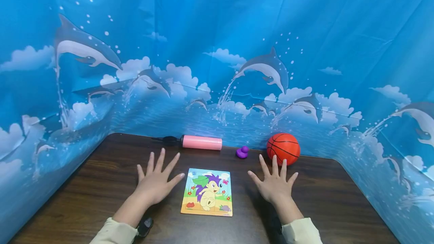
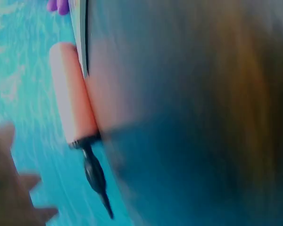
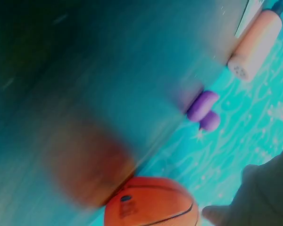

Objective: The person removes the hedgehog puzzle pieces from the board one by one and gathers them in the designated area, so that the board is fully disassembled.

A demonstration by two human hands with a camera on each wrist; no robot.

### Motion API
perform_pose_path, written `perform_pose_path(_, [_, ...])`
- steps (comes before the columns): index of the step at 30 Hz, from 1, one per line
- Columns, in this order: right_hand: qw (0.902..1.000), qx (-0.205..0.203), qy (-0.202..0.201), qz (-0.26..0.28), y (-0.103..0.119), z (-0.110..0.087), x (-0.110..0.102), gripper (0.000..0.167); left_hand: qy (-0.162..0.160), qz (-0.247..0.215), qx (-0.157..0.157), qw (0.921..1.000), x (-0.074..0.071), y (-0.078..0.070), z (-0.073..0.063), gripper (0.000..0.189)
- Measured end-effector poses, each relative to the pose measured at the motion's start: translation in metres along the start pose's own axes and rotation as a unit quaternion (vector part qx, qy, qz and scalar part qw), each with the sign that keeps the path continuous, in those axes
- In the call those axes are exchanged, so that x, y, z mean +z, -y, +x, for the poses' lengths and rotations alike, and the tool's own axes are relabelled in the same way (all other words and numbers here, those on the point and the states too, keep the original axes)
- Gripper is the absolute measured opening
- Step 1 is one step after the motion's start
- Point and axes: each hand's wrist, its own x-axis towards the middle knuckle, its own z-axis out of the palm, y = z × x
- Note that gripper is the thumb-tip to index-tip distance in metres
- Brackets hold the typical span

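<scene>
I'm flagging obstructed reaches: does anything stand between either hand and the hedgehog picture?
Nothing visible does: only tabletop shows between the hedgehog picture and the left hand or right hand. The pink pump, purple toy and red ball sit farther back.

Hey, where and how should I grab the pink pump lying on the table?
I'd take the pink pump around the middle of its barrel, from above and the near side. It lies crosswise near the curtain behind it, and that straight, round barrel looks easier to hold than the tapered black tip.
</scene>
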Motion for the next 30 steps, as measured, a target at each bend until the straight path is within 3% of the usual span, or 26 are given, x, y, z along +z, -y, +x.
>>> perform_pose_path(3, [0.9988, -0.044, -0.015, 0.011, 0.013, 0.005, 0.006, 0.081, 0.025, 0.008, 0.069, 0.9973, 0.006, -0.012, -0.003, 0.072])
perform_pose_path(6, [0.9950, -0.097, -0.023, -0.001, 0.031, 0.009, 0.012, 0.078, 0.058, 0.011, 0.146, 0.9876, 0.011, -0.027, -0.008, 0.068])
perform_pose_path(12, [0.9835, -0.179, -0.008, -0.027, 0.071, 0.013, 0.013, 0.073, 0.110, 0.054, 0.277, 0.9530, 0.021, -0.052, -0.021, 0.064])
perform_pose_path(15, [0.9747, -0.220, -0.002, -0.039, 0.089, 0.014, 0.014, 0.069, 0.130, 0.065, 0.326, 0.9342, 0.025, -0.063, -0.028, 0.064])
perform_pose_path(18, [0.9596, -0.275, 0.012, -0.060, 0.105, 0.014, 0.017, 0.064, 0.132, 0.080, 0.364, 0.9187, 0.029, -0.070, -0.032, 0.064])
perform_pose_path(21, [0.9459, -0.313, 0.038, -0.076, 0.121, 0.015, 0.018, 0.061, 0.119, 0.105, 0.381, 0.9106, 0.031, -0.074, -0.033, 0.065])
perform_pose_path(23, [0.9435, -0.317, 0.058, -0.076, 0.131, 0.015, 0.019, 0.060, 0.110, 0.123, 0.382, 0.9094, 0.031, -0.075, -0.034, 0.068])
perform_pose_path(30, [0.9572, -0.247, 0.150, -0.005, 0.152, 0.019, 0.025, 0.064, 0.170, 0.110, 0.324, 0.9242, 0.027, -0.074, -0.037, 0.080])
